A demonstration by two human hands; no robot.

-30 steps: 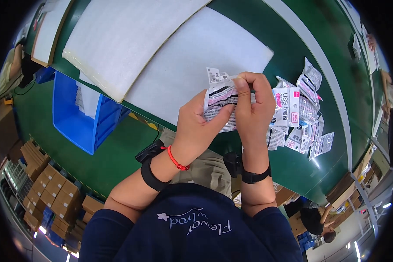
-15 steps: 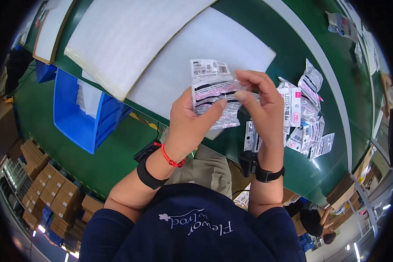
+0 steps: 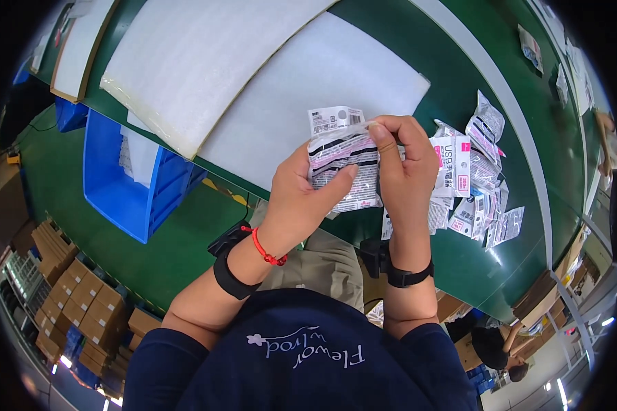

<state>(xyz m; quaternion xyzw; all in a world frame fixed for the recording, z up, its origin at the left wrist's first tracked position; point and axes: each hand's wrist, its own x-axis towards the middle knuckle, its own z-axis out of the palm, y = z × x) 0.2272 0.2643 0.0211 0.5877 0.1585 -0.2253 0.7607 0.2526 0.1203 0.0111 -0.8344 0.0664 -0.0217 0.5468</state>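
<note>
A clear plastic packet [image 3: 343, 185] with a printed insert in black, pink and white is held up over the near edge of the table. Its white printed header [image 3: 335, 119] points away from me. My left hand [image 3: 300, 185] grips the packet's left side, thumb across the front. With thumb and index finger my right hand [image 3: 401, 154] pinches the clear film at the packet's upper right, just below the header. Right beside that hand lies a loose pile of similar packets [image 3: 485, 175], several of them overlapping on the green table.
White padded sheets [image 3: 212, 55] cover the green table [image 3: 473, 274] at the far left and middle. A blue bin [image 3: 116, 185] stands off the table's left edge. A white rail [image 3: 490, 75] curves past the pile, with more packets [image 3: 530, 49] beyond. Stacked cartons [image 3: 82, 294] stand lower left.
My right hand has closed in a pinch on the packet's upper right film. The packet has shifted slightly right and toward me, its header tilting. Beyond the rail, a packet has moved.
</note>
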